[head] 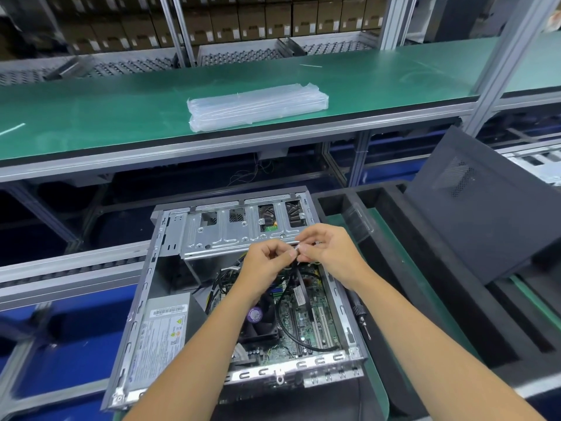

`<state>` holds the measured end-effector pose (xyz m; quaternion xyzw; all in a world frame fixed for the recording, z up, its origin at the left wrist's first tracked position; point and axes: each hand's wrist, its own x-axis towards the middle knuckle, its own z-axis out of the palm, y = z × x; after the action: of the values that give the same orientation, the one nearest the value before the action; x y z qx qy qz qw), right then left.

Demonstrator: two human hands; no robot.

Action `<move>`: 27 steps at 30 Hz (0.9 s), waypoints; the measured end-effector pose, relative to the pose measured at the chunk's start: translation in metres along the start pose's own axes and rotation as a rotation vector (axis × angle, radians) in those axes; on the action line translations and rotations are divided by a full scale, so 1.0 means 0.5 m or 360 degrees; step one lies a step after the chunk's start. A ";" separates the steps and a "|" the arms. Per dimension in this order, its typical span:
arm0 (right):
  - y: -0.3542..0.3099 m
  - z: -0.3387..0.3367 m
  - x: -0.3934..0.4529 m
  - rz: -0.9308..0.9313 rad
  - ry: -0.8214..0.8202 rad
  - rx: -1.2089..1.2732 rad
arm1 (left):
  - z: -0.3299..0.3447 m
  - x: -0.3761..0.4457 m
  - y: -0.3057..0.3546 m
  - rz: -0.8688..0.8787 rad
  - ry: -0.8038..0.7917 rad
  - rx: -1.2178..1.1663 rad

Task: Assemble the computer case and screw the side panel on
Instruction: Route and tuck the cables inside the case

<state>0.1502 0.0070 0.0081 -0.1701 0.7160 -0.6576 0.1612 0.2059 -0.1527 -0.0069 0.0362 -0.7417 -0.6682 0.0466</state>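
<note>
Computer case (170, 299) lies open on the line, motherboard exposed. Left hand (267, 259) and right hand (328, 247) both pinch what looks like a small tie on a black cable (288, 287). Side panel (473, 214) leans nearby, unfitted; screwing remains.

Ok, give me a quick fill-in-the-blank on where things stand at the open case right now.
1. Both hands pinch a small white tie over the open ____ case.
2. The dark side panel leans to the ____ of the case, not yet fitted.
3. The stack of clear plastic bags lies on the ____ shelf above.

Missing words: computer; right; green
</note>
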 end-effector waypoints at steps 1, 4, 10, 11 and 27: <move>0.001 0.000 0.001 0.0003 0.0007 0.0004 | 0.001 0.000 0.000 -0.0001 0.0004 -0.0007; 0.004 -0.001 0.001 0.0003 0.0023 -0.0020 | 0.003 0.001 0.001 -0.0016 0.0029 -0.0036; 0.001 -0.001 -0.001 -0.0032 -0.0008 -0.0149 | 0.003 0.004 -0.001 -0.0034 0.0047 0.0008; 0.000 0.000 -0.002 -0.0045 -0.0013 -0.0196 | 0.003 0.004 -0.001 -0.0032 0.0052 0.0027; -0.007 0.011 -0.003 -0.0032 -0.0086 -0.0713 | 0.003 0.006 -0.015 -0.0161 0.0080 0.0009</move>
<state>0.1541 0.0028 0.0110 -0.2262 0.8379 -0.4788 0.1320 0.2027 -0.1525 -0.0143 0.0905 -0.7394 -0.6664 0.0312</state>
